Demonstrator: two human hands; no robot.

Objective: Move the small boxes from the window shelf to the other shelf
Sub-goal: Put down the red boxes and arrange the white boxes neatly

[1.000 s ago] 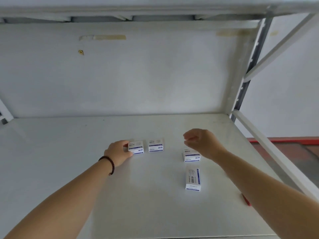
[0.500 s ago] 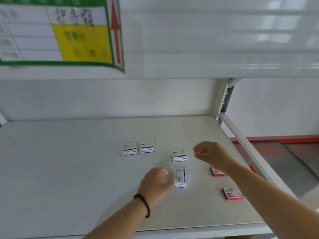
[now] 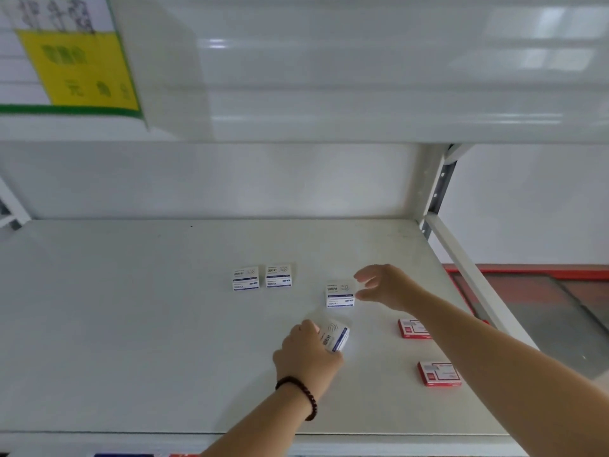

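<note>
— Left grip first: the left hand (image 3: 308, 356) curls its fingers round a small white cardboard box with a blue edge (image 3: 336, 336), which sits tilted on the white metal shelf (image 3: 131, 324). A dark beaded bracelet (image 3: 301, 394) circles that wrist.

— And the right grip?

— Wide, holding nothing. The right hand (image 3: 384, 286) has thumb and fingers spread apart, and its fingertips reach the right edge of a second white box with blue print (image 3: 339, 295). Whether they actually touch it, I cannot tell.

— Where does that second box lie from the left grip?

— Just beyond it and a little to its right, flat on the shelf.

— Any more boxes?

— Two more white boxes with blue print, one (image 3: 245, 278) just beside the other (image 3: 278, 276), lie farther back and to the left of both grips. To the right of the left grip, under the right forearm, lie two flat red and white boxes: one (image 3: 412, 328) partly hidden by the arm, the other (image 3: 439, 374) nearer the shelf's front edge.

— Above?

— A blurred yellow and green printed sign (image 3: 75, 64) hangs on the upper shelf front, at the top left.
</note>
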